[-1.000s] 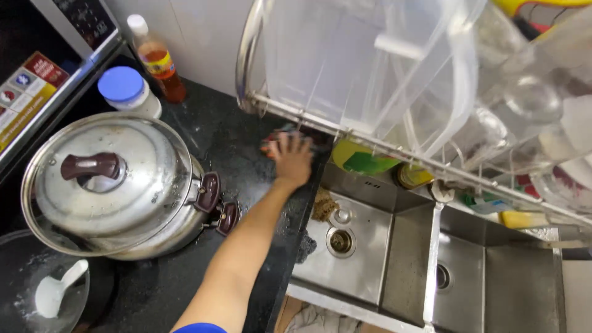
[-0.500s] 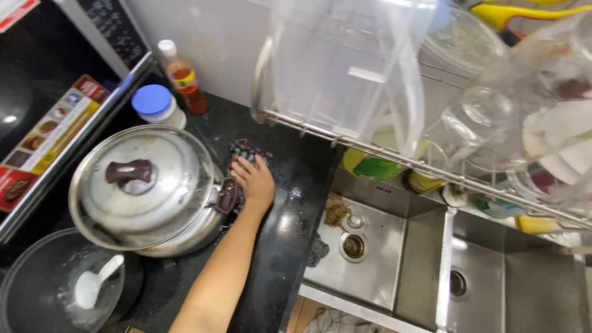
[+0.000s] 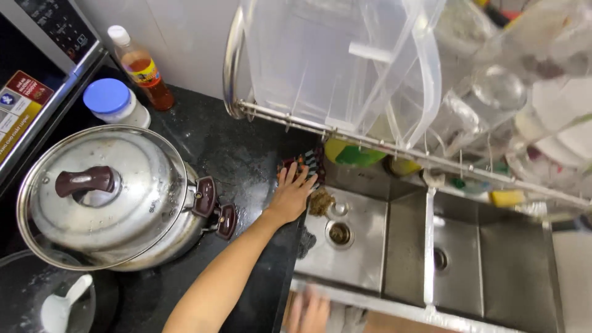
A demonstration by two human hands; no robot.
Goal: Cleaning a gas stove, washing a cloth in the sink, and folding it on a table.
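Dark counter (image 3: 246,148), left hand (image 3: 291,196) flat on striped cloth (image 3: 310,163)

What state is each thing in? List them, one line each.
Left hand: flat on a multicoloured cloth, fingers spread.
Right hand: blurred, low at the sink's front edge.
Steel pot: lid on.
Sauce bottle: capped, upright.
Blue-lidded jar: closed.
Sink: holds no water, scraps by the drain.
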